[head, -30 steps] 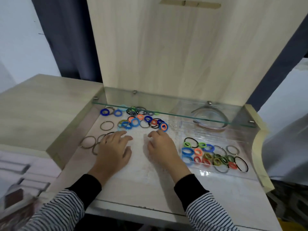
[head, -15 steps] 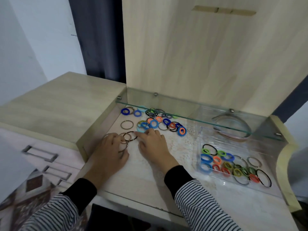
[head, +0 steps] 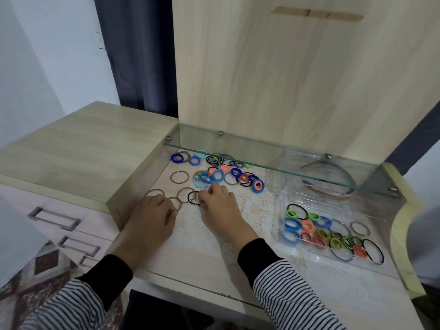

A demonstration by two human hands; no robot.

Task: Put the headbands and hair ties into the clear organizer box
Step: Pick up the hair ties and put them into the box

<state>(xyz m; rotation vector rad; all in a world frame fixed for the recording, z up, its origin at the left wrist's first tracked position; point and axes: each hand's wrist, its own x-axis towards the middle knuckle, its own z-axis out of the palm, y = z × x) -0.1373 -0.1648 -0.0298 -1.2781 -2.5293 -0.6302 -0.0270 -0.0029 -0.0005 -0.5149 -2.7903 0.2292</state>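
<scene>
The left hand [head: 152, 217] lies with fingers bent over a cluster of thin brown ring-shaped hair ties [head: 185, 193]. The right hand [head: 220, 206] sets its bent fingertips against a thin black elastic hair tie [head: 193, 198]. Whether either hand has actually pinched a tie cannot be told. The clear plastic organizer box [head: 316, 203], already holding many ties, stands well off to the right. The right hand is therefore nearer it, and any carry would likely run rightward across the white lace mat [head: 257, 206].
</scene>
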